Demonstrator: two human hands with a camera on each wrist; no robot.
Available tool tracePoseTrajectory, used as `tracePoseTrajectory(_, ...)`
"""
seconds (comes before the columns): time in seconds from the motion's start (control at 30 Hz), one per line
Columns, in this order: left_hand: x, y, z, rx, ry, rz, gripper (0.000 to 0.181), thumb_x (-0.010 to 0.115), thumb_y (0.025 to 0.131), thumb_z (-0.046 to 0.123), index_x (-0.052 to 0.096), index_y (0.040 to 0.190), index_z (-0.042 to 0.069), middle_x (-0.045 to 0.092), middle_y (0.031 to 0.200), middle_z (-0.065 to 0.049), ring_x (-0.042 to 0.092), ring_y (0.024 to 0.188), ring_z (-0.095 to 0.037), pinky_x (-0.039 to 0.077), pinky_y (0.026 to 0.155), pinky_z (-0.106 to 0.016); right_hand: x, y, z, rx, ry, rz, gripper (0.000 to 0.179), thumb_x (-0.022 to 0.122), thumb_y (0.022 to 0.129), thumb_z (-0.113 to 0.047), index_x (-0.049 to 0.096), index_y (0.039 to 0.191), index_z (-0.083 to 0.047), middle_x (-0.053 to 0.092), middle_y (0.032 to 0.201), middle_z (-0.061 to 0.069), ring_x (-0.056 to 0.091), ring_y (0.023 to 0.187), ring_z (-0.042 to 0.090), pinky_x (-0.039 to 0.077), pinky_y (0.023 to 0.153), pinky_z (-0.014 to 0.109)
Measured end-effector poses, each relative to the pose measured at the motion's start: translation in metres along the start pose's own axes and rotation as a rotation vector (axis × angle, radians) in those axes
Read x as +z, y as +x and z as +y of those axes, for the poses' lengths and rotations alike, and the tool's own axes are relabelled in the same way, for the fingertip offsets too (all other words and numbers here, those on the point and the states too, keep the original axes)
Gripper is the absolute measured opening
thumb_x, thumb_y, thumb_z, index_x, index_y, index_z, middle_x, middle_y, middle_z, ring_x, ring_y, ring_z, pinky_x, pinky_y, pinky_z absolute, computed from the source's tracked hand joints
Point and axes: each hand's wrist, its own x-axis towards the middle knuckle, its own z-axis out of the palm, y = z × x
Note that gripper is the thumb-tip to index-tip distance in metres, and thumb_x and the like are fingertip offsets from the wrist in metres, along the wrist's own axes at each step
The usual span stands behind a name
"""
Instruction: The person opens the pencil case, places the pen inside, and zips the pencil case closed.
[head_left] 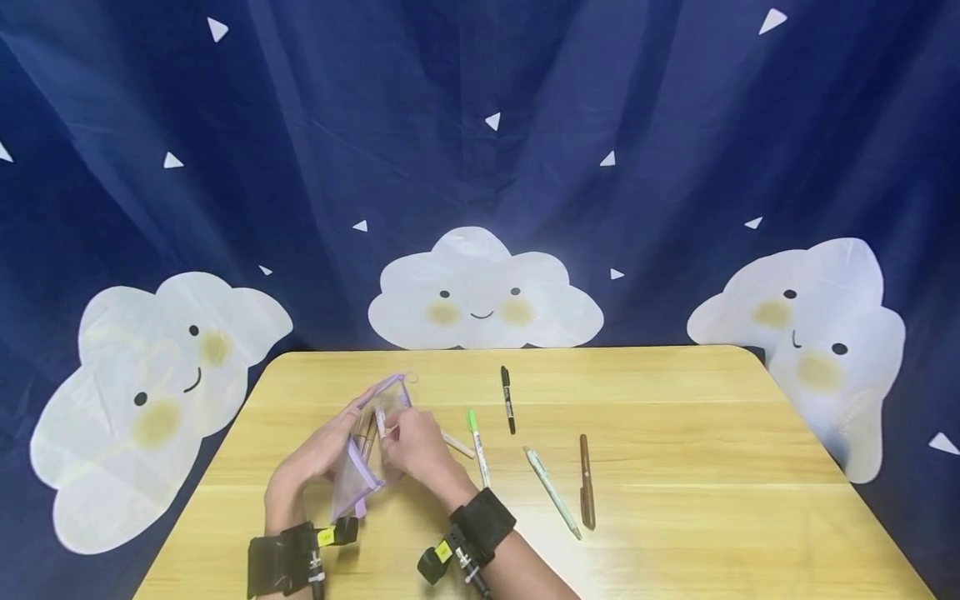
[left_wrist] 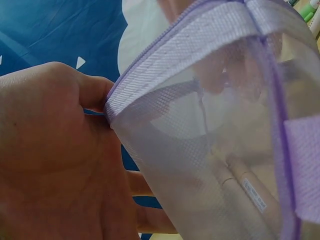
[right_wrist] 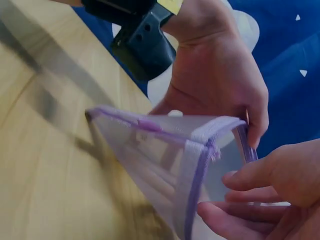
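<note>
One hand, the left (head_left: 318, 454), stands at the left side of the pouch (head_left: 363, 465) and pinches its rim between thumb and fingers. The pouch, located between the two hands, is tilted with its mouth gaping. Its see-through mesh walls look light, soft and apt to fold; expect little support from them. Grip at the fabric band (left_wrist: 185, 50) along the mouth, which appears the stiffest part and should keep the opening spread. Avoid squeezing the walls, as this may collapse the mouth.

At least two pens (left_wrist: 250, 192) lie inside the pouch. They should be light, rigid and smooth; a steep tilt toward the mouth could let them slide out.

The right hand (head_left: 420, 450) is at the mouth of the pouch, fingertips at the rim. Its fingers are slightly parted in the right wrist view; whether they hold a pen cannot be told.

Right of the pouch, in order: a cream pen (head_left: 458, 446), partly hidden by the right hand; a green-capped pen (head_left: 479, 450); a black marker (head_left: 508, 402); a mint pen (head_left: 552, 493); and, farthest from the pouch, a brown pen (head_left: 587, 483). Take each at mid-barrel, since round barrels may roll and polished plastic may slip.
</note>
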Motion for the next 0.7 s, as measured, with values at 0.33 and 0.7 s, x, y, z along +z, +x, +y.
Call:
tracePoseTrajectory(0.33,-0.003,-0.003,0.000,0.002,-0.002,-0.005,0.054,0.018,0.113,0.044,0.018,0.166,0.033,0.015,0.168,-0.024,0.043,0.127,-0.059,0.058,0.070,-0.058,-0.019,-0.013,0.006,-0.088,0.040,0.045,0.029,0.067,0.097,-0.006,0.070,0.126,-0.005,0.075,0.113,0.009,0.070,0.096,0.014,0.055,0.071,0.016)
tracePoseTrajectory(0.7,-0.001,0.001,-0.002,0.042,0.000,-0.012,0.053,0.017,0.114,0.040,0.018,0.166,0.031,0.010,0.171,-0.016,0.025,0.142,-0.060,0.052,0.081,-0.073,-0.080,-0.062,0.030,-0.261,-0.247,0.194,0.025,0.071,0.094,-0.007,0.073,0.119,-0.007,0.074,0.092,0.001,0.067,0.081,0.010,0.056,0.072,0.025)
